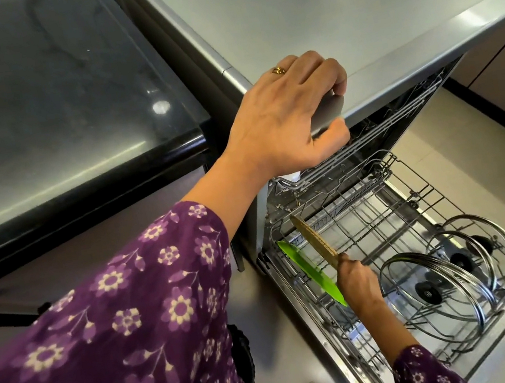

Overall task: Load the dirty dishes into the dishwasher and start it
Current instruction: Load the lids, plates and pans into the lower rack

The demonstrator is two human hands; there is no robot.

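Purple floral sleeve [117, 333] fills the near left. It leads to the left hand [282, 118], whose fingers curl round a grey piece [326, 110] at the top front edge of the open dishwasher [346, 6]. Whether that piece belongs to the machine I cannot tell. A dark glossy tabletop [41, 93] lies alongside. The dishwasher's lower rack [414, 196] is pulled out, with 3 glass lids [430, 288] standing at its front. At the rack's left a green board [313, 275] stands on edge, and the right hand [358, 280] pinches a brown board [316, 244] just beside it. Loading is under way. Next, I judge, the brown board needs seating upright between tines before the hand lets go.
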